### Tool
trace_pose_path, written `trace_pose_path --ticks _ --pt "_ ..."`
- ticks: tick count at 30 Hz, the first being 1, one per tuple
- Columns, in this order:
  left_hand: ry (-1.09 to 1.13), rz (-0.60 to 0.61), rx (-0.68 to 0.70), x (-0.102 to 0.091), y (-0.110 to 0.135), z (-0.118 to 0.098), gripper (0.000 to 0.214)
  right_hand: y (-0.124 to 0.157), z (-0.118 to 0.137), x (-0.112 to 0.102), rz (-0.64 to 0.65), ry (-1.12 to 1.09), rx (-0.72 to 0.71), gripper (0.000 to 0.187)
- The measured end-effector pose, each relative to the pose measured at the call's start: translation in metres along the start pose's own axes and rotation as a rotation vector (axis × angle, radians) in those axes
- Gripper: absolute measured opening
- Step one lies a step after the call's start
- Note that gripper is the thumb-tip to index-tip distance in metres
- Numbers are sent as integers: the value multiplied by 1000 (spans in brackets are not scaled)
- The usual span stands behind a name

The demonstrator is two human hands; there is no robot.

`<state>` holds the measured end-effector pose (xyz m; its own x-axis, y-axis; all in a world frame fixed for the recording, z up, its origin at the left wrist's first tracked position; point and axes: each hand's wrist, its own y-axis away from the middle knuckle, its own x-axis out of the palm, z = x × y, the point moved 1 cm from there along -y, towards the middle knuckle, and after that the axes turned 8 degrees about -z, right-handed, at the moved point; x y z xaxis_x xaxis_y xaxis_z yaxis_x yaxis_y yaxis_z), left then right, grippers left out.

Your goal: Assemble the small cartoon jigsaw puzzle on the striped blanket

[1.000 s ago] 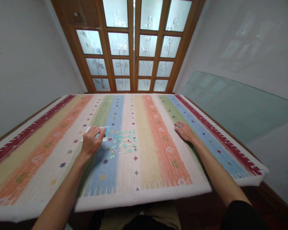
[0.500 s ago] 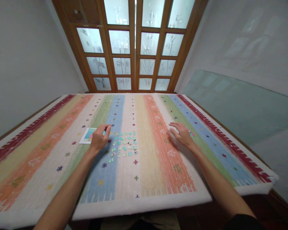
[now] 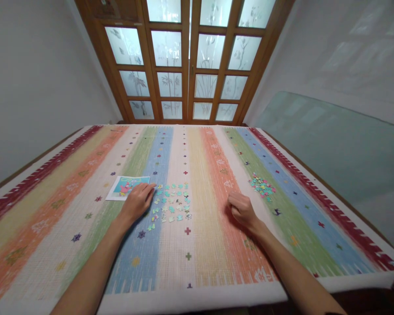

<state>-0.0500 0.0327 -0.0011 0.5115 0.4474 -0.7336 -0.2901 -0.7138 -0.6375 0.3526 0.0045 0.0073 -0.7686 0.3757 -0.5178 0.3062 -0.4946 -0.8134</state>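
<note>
My left hand [image 3: 138,202] rests on the striped cloth with its fingers lying loosely flat, between a picture card [image 3: 127,187] and a spread of small puzzle pieces [image 3: 171,204] laid out in rows. It holds nothing that I can see. My right hand [image 3: 241,208] is curled closed on the orange stripe; what is in its fingers, if anything, is hidden. A heap of loose puzzle pieces [image 3: 262,186] lies on the green stripe beyond and to the right of that hand. One dark piece [image 3: 276,212] lies apart from the heap.
A striped woven cloth [image 3: 203,253] covers the whole table. Wooden doors with frosted glass panes [image 3: 184,61] stand behind the far edge. A glass sheet [image 3: 335,144] leans on the right wall. White walls close in on both sides.
My left hand came off the picture card and moved right to beside the laid-out pieces. My right hand drew back left from the heap of pieces, uncovering it, and closed.
</note>
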Motion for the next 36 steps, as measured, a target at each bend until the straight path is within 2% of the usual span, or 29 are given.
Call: trace_pose_path --ticks 8,12,18,24,28,33,36 --pt "9 11 42 -3 1 2 28 4 -1 -7 46 -1 31 31" --pt "-7 46 33 -4 -1 -6 27 8 1 -9 123 -64 69 32" --pt "30 30 65 -10 -5 -22 27 7 8 -5 183 -68 11 30" --pt "10 -37 118 -16 -6 -23 42 4 14 3 92 35 -4 40" --pt "14 -108 101 -15 -3 -23 38 4 15 8 76 52 -24 39" --pt "39 -110 70 -15 1 -26 25 10 17 16 165 56 -39 41" --pt "47 -120 99 -18 1 -28 42 12 22 21 248 38 26 38"
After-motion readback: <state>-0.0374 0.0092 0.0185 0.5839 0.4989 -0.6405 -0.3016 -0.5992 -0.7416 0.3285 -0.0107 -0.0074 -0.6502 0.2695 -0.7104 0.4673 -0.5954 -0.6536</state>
